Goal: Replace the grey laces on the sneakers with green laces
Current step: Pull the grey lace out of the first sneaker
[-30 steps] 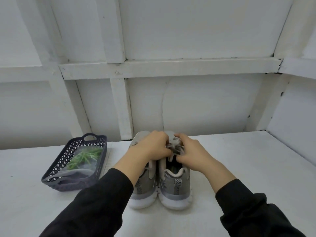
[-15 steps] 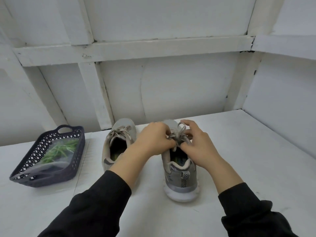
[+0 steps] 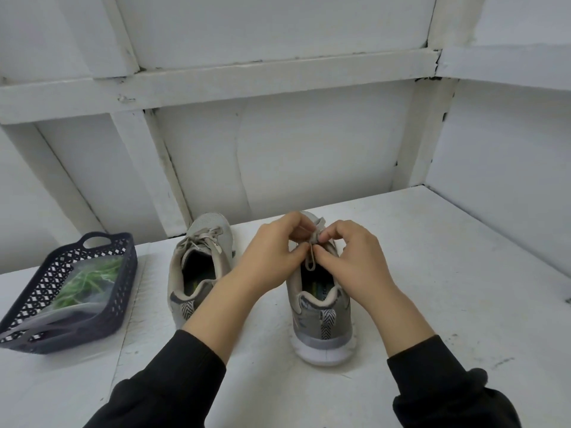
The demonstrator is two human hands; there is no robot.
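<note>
Two grey sneakers stand heel-toward-me on the white table. The right sneaker (image 3: 321,319) sits in the middle, and both hands work at its tongue. My left hand (image 3: 272,251) and my right hand (image 3: 352,257) each pinch the grey lace (image 3: 312,257) where it is knotted; a short loop hangs between the fingertips. The left sneaker (image 3: 197,264) stands apart to the left, its grey lace still tied. Green laces (image 3: 86,279) lie in a clear bag inside a dark basket (image 3: 123,285) at the far left.
White wall panels and beams close the back and the right side of the table (image 3: 463,288). The basket sits near the table's left edge. Bare tabletop lies to the right of the right sneaker.
The two sneakers now stand apart instead of pressed together. Both hands stayed on the right sneaker's lace, pulling the knot looser, while the view shifted right.
</note>
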